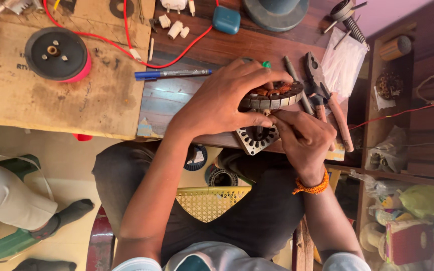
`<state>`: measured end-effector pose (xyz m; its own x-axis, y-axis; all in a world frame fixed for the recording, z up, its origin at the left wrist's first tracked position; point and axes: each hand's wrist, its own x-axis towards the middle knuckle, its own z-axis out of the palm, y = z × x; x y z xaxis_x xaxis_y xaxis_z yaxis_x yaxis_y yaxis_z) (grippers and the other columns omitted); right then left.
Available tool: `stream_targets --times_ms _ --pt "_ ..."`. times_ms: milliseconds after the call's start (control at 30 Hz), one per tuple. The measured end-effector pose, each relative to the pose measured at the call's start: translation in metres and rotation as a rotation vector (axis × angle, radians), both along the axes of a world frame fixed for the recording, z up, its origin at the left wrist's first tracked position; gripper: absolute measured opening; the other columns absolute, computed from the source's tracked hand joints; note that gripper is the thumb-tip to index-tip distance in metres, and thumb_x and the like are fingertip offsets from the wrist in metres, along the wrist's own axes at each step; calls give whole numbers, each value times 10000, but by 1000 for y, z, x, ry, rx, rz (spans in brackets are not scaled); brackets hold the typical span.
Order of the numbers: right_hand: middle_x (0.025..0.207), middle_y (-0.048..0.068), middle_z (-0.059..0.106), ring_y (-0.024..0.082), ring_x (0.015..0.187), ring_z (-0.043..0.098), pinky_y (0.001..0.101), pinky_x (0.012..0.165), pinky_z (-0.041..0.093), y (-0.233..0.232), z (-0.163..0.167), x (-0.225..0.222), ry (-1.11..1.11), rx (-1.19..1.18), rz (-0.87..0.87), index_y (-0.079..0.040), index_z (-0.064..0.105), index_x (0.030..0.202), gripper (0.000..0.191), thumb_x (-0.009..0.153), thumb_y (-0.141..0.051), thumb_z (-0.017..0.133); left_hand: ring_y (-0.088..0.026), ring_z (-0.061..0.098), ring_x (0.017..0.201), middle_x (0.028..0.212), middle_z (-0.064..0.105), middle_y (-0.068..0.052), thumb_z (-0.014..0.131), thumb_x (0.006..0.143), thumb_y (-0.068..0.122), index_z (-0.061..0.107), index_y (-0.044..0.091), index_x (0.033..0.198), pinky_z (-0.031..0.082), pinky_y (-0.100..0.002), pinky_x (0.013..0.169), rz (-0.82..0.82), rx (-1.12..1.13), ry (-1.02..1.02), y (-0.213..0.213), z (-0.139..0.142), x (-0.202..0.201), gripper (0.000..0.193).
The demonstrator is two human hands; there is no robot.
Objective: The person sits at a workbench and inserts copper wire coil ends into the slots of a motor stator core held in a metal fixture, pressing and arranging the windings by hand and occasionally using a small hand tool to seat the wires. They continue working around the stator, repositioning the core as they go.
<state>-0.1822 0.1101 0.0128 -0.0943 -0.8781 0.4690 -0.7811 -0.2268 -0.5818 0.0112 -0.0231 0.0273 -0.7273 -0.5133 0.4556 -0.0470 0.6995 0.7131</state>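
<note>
At twelve o'clock on the dark wooden bench, my left hand (222,103) clamps a round grey laminated stator with copper windings (272,96); my right hand (302,138) pinches its lower edge, fingertips together, working the slots.

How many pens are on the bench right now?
1: a blue pen lying on the wooden bench, just beyond the left hand. Others may be hidden under the hands.
</note>
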Motion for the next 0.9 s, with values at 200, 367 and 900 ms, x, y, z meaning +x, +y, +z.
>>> stream_targets --times_ms 200,367,900 --pt "670 35 654 62 530 525 242 506 377 -1 -16 10 -117 6 -126 -5 747 956 85 907 15 812 -170 677 876 958 720 -57 822 868 414 614 164 1390 555 -333 804 -8 709 190 -2 3 -1 615" --pt "568 35 512 63 500 393 247 490 290 4 -30 14 -162 58 -206 -6 743 922 107 886 -10 844 -152 726 894 992 724 -40 831 877 425 685 140 1245 579 -304 809 73 530 117 5 2 -5 488" --pt "813 83 734 173 670 709 286 654 538 12 -35 1 -69 34 -144 -11 721 904 105 841 18 801 -257 680 1069 1091 702 -40 850 840 421 641 169 1310 518 -395 949 90 331 49 11 17 4 573"
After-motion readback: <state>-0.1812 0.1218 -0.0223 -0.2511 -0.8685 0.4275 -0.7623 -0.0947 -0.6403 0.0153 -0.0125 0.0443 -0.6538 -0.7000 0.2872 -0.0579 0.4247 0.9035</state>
